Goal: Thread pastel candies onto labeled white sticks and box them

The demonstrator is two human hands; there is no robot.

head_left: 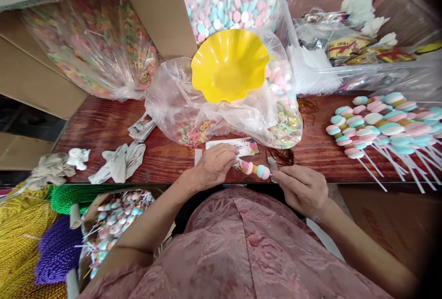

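Observation:
A marshmallow candy skewer [257, 170], pink, yellow and blue, lies level between my hands at the table's front edge. My left hand [216, 164] is closed at its left end, where a bit of clear wrapper seems to show by the fingertips. At the other end my right hand [304, 188] pinches the stick, which its fingers mostly hide. Just behind the skewer lies a white printed packet stack [233, 146]. Gold twist ties [285, 155] rest beyond my right fingers.
Finished-looking skewers [390, 124] are piled at right. A yellow scalloped bowl [229, 66] sits on candy bags [169, 91]. Behind stands a clear plastic bin [348, 68]. Crumpled gloves [120, 163] lie left. Below, a box of wrapped skewers [117, 220] adjoins bead strands [58, 248].

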